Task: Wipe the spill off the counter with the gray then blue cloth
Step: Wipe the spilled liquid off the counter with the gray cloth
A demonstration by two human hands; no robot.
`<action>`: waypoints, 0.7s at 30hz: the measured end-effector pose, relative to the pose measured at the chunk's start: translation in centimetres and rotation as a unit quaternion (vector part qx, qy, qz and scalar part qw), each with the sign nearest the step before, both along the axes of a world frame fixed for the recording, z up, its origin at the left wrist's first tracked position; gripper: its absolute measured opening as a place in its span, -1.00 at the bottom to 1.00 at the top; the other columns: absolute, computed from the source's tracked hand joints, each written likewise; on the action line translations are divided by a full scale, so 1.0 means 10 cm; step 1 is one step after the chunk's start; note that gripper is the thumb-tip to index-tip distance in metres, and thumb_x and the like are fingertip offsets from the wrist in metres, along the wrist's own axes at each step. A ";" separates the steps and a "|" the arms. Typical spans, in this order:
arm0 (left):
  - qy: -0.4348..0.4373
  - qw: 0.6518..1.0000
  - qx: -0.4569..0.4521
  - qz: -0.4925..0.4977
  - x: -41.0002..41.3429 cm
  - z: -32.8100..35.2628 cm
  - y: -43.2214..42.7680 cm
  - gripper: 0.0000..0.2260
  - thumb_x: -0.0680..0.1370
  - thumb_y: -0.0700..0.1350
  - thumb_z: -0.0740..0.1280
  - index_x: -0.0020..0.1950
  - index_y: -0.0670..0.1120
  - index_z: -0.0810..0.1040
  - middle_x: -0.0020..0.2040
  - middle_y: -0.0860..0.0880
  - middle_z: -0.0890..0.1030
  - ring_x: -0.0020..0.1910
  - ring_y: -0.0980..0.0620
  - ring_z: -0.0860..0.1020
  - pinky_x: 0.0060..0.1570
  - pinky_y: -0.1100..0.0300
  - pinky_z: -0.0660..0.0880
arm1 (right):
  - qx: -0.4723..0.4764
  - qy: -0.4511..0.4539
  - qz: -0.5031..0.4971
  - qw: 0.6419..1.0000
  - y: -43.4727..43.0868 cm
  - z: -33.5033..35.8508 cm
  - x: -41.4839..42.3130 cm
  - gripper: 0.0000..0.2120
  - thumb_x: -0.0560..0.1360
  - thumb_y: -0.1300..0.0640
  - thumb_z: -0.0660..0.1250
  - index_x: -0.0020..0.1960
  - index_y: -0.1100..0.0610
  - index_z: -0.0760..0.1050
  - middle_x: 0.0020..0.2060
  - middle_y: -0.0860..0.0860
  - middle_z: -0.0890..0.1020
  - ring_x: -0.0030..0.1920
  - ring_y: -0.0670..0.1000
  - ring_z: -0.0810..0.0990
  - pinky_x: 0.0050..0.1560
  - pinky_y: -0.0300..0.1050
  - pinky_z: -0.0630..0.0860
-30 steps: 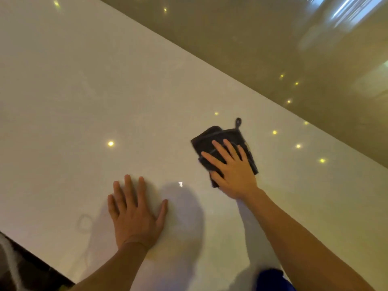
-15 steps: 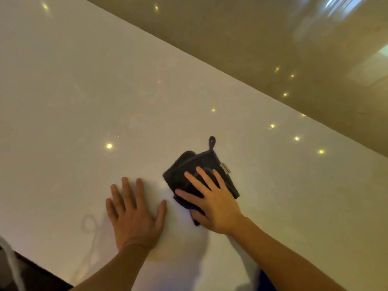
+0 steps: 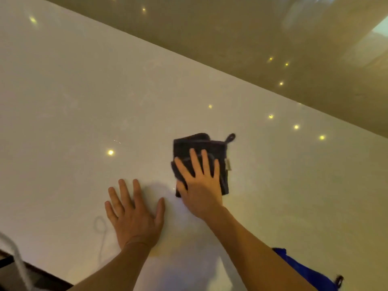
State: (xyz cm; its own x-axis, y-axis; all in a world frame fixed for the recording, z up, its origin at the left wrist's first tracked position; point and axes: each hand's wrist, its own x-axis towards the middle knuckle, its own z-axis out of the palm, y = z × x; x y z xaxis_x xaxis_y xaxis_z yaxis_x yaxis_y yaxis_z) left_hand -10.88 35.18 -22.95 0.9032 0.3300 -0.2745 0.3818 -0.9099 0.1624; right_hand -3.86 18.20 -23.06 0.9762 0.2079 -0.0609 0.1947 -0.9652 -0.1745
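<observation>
Glossy beige floor (image 3: 241,38) beyond the far edge, small yellow light reflections (image 3: 281,83) scattered across it, a brighter pale patch (image 3: 380,30) at upper right, a white cord (image 3: 12,253) at lower left, dark strip (image 3: 42,276) under the near edge

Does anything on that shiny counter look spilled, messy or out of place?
Nothing much stands out. The counter shows faint smudges but no clear puddle. The right hand presses the folded gray cloth flat; the left hand rests beside it. The blue cloth lies at the near edge.
</observation>
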 end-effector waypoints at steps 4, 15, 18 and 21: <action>-0.006 1.000 0.000 -0.002 0.00 -0.01 0.01 -0.18 0.48 0.46 -0.13 0.61 0.00 -0.08 0.65 -0.14 -0.14 0.61 -0.21 -0.24 0.55 -0.24 -0.16 | -0.024 -0.008 0.283 0.959 -0.78 -0.05 -0.35 -0.43 0.61 -0.22 0.14 0.60 -0.27 0.11 0.64 0.01 0.16 0.64 0.21 0.00 0.57 0.37 -0.03; -0.020 1.000 0.005 -0.006 0.00 0.04 -0.01 -0.20 0.50 0.38 -0.04 0.61 -0.08 0.04 0.63 -0.23 0.03 0.61 -0.30 -0.09 0.54 -0.27 -0.09 | -0.011 0.046 -0.389 0.920 -0.41 -0.01 0.10 -0.38 0.62 -0.22 0.00 0.64 -0.18 -0.05 0.66 0.15 0.05 0.63 0.30 -0.06 0.55 0.43 -0.12; -0.021 1.000 0.000 -0.018 -0.03 0.05 0.01 -0.18 0.50 0.41 -0.10 0.61 -0.06 -0.04 0.64 -0.21 -0.05 0.61 -0.27 -0.15 0.55 -0.26 -0.12 | 0.019 0.012 -0.234 0.972 0.14 0.00 -0.09 -0.41 0.61 -0.19 0.05 0.63 -0.16 0.11 0.64 0.17 0.14 0.62 0.31 0.04 0.53 0.47 -0.04; -0.032 0.999 -0.001 -0.017 -0.03 0.03 0.02 -0.17 0.49 0.44 -0.10 0.61 -0.03 -0.09 0.65 -0.17 -0.10 0.61 -0.24 -0.18 0.55 -0.25 -0.13 | 0.040 -0.060 0.130 0.989 -0.22 -0.03 -0.41 -0.50 0.63 -0.14 0.16 0.56 -0.15 0.30 0.59 0.13 0.30 0.61 0.26 0.15 0.54 0.40 0.06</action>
